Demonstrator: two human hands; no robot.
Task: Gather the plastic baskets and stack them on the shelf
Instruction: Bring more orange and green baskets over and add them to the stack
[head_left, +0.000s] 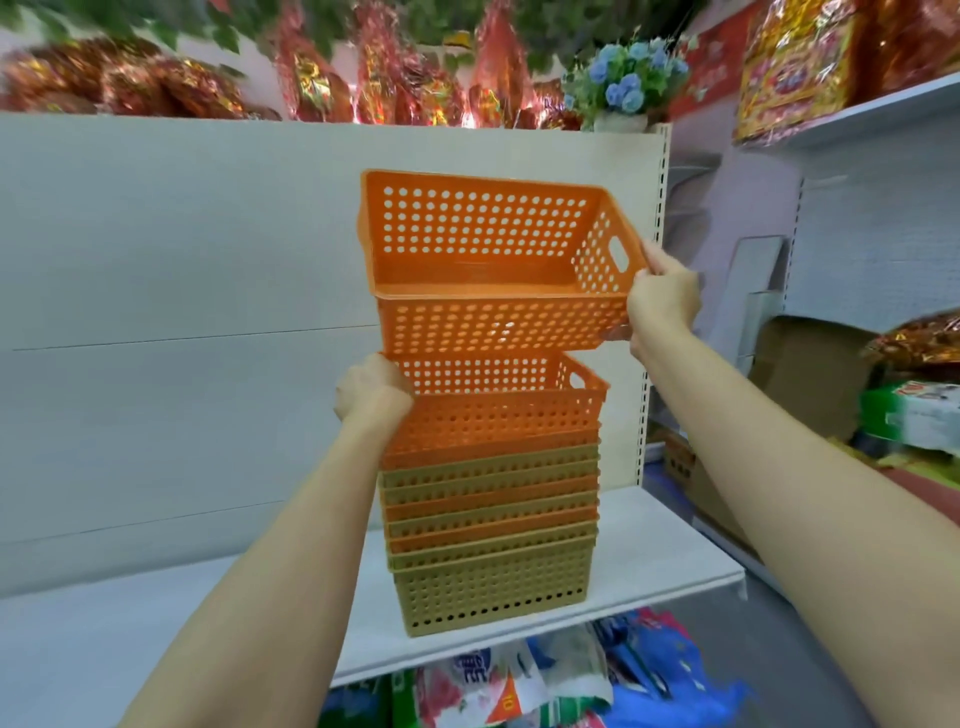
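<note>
Closest to me, below the white shelf (649, 566), packets in bright printed wrappers (498, 686) are crammed together, blue, red and green.

On the shelf, near its front edge, stands the stack of perforated plastic baskets (493, 525), nested one inside another: a tan one at the bottom, then tan and orange rims in turn, and an orange one uppermost. The person's left hand (371, 387) is at the left end of the stack's top, fingers curled over the rim of that uppermost basket and gripping it.

Just above the stack hangs a single orange basket (493, 265), tilted so its open mouth faces the viewer, its lower front corner just touching or nearly touching the stack's top on the left. The right hand (662, 299) holds it by its right end, fingers wrapped around the rim beside the handle slot, thumb under the lower corner.

Behind the stack rises the shelf's pale back panel (182, 312). To the stack's right, further off, sit cardboard boxes (810, 369). Above the panel, a pot of blue artificial flowers (626, 85) stands among red and gold foil decorations (322, 78).
</note>
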